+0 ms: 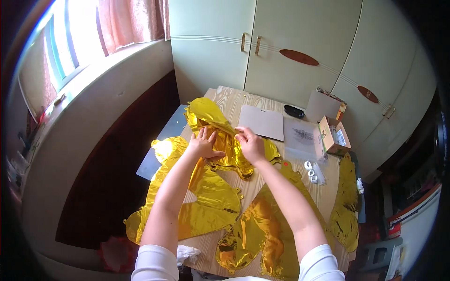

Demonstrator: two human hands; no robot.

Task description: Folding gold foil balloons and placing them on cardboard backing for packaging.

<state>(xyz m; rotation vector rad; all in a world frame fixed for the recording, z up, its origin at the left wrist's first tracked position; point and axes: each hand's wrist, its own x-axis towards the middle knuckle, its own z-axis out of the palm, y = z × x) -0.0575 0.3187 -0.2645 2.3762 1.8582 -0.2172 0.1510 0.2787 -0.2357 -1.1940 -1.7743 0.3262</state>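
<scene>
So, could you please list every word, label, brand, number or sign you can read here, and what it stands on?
No text is readable.
Packet in the box: blue markings, too small to read.
Right-hand oval on the cupboard: faint marks, too small to read.
Gold foil: no lettering I can make out.

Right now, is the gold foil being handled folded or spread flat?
Folded: the gold foil doubles over at the right hand, showing creased layers beneath.
</scene>
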